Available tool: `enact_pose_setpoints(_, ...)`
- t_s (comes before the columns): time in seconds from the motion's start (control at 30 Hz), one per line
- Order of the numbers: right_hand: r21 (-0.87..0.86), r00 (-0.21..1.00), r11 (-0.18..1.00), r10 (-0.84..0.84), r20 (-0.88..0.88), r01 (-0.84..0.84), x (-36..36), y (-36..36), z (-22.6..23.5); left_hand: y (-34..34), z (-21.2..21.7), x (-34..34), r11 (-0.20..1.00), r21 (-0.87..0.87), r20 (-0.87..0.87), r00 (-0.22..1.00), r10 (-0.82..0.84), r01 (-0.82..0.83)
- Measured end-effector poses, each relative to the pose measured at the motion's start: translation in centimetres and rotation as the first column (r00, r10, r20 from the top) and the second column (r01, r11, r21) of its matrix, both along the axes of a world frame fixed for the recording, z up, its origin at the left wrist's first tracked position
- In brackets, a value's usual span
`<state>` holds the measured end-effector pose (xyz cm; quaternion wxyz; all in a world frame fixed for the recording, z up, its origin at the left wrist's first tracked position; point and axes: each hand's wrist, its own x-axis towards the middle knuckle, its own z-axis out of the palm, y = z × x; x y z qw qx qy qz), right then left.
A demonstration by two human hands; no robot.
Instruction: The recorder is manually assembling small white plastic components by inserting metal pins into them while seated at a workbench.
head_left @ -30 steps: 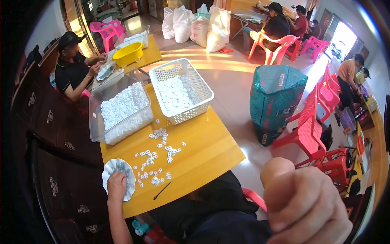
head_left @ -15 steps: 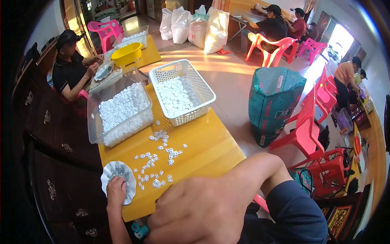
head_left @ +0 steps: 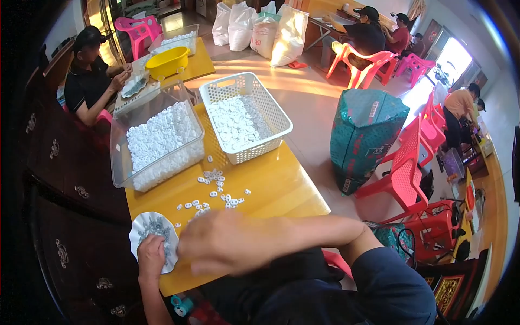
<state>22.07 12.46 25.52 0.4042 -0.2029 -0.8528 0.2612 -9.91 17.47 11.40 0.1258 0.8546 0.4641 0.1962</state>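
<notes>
While the left hand is kept pressed, fingers together, on the white paper plate at the yellow table's near corner, the right hand, earlier raised by the camera, has been lowered, fingers loosely spread and blurred, over the scattered small white rings.

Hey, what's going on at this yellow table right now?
A person sits at a yellow table strewn with small white pieces. Their left hand rests on a crinkled white paper dish at the table's near corner. Their right hand, blurred, is over the pieces near the front edge. Behind stand a clear tub and a white basket, both holding more white pieces. Another person works at the next table.
</notes>
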Motion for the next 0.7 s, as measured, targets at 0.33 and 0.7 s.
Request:
enact_pose_setpoints(0.33,0.237,0.765,0.835,-0.55,0.334,0.497,2.8,7.4,-15.7,-0.5,1.1,-0.2,0.997,0.061,0.033,0.999,0.034,-0.036)
enact_pose_setpoints(0.7,0.207,0.745,0.824,-0.566,0.354,0.528,3.5,3.4,-19.2,-1.2,1.7,0.1,0.994,0.078,-0.038,0.996,0.075,-0.072)
